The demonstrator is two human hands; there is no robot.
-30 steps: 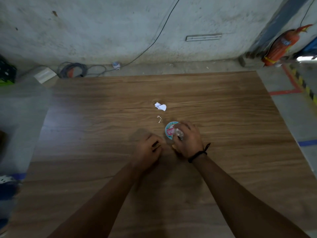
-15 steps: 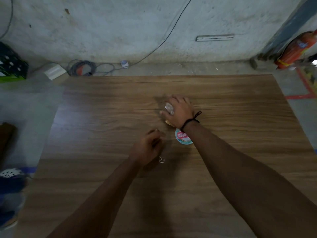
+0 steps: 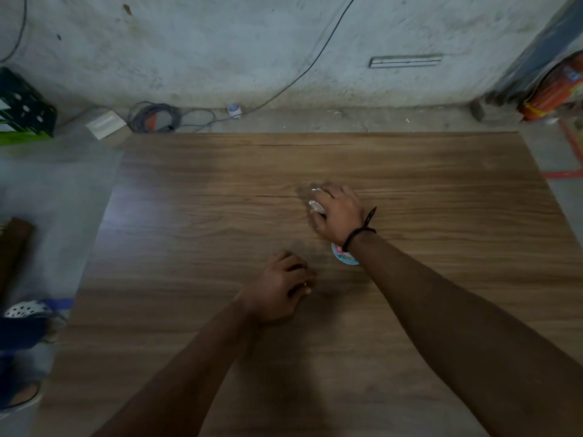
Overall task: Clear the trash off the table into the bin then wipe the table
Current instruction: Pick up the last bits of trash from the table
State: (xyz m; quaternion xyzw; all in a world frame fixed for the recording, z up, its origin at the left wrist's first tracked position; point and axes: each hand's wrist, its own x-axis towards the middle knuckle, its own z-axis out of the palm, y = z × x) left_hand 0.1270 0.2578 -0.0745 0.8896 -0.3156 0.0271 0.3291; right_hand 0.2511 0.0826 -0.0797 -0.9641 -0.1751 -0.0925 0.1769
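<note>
Well, the wooden table [image 3: 441,184] is the biggest thing, and the trash lies near its middle. The right hand [image 3: 339,212] reaches a bit farther out, with its fingers curled round a crumpled clear wrapper [image 3: 316,205]. A little white paper scrap [image 3: 315,188] sits on the wood just beside its fingertips. The left hand [image 3: 279,288] is nearer and rests on the table with its fingers curled in. I cannot tell if it pinches anything. A round blue-and-red lid [image 3: 345,259] lies flat between the two hands, half hidden under the right wrist. I cannot pick out a bin.

What could go wrong? The right hand is already full, so grabbing the paper scrap too could make the wrapper slip out. The lid is flat and thin — hard to lift — and the wrist could push it along. The tiny scrap could easily be missed.
</note>
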